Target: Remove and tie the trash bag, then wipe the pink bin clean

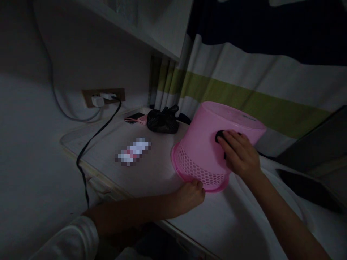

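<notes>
A pink plastic wastebasket point(206, 141) is upside down on the white tabletop, tilted, with its closed base facing up and its honeycomb-holed band near the rim below. My left hand point(189, 198) is closed on the near edge of the rim. Against the basket's side, my right hand point(242, 156) presses a dark, bunched-up black cloth point(219, 136). Most of this cloth is hidden under the fingers, so its full shape does not show.
On the tabletop point(154, 180) lie a blurred-out bright phone-like object point(134, 151), a black plastic bag point(162, 121) and a pink power bank point(142, 120). A black cable point(94, 135) runs from a wall socket point(103, 96) over the table edge. Behind hangs a striped curtain point(238, 86).
</notes>
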The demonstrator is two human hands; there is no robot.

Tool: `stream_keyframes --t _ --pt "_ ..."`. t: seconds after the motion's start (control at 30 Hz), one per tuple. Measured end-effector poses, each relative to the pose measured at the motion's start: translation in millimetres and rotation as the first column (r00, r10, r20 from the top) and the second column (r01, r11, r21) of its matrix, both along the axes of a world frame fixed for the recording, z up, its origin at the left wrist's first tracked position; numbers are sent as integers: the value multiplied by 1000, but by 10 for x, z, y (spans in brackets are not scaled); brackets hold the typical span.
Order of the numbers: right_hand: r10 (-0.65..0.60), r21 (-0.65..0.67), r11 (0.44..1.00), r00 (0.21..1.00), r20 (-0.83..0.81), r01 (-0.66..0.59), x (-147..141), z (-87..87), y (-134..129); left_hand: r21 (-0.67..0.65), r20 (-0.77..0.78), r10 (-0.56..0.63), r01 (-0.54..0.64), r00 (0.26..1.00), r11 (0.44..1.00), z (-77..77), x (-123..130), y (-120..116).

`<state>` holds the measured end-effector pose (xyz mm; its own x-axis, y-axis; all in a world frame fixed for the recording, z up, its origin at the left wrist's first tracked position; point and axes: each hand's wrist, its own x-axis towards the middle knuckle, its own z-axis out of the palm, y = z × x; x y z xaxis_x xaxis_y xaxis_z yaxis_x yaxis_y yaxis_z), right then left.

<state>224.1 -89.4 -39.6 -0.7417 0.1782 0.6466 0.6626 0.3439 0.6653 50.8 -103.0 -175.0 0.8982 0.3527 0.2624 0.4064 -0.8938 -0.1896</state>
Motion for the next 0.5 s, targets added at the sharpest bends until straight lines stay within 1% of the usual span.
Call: stream_keyframes --t 0.07,0.13,0.17,0.23,0.3,0.37,0.5 --pt "34 42 999 992 -120 -29 -40 172 39 31 13 -9 9 1000 999 -46 29 -37" --pt "59 55 997 972 -227 -48 -73 287 58 66 40 -5 3 999 998 -89 55 -74" --pt "61 49 998 964 -260 -50 -84 321 61 81 53 -2 -2 999 997 -105 67 -91" --pt "60 31 998 959 -276 -53 -88 346 57 106 74 1 -9 997 994 -127 86 -114" --pt "66 28 998 967 -248 -61 -74 323 49 119 87 8 -19 996 993 -144 104 -124" --pt "78 49 996 974 -215 -69 -49 262 41 132 101 14 -28 995 991 -164 123 -126" --pt "55 72 996 986 -160 -43 11 47 2 140 107 28 -43 994 989 -203 154 -124"
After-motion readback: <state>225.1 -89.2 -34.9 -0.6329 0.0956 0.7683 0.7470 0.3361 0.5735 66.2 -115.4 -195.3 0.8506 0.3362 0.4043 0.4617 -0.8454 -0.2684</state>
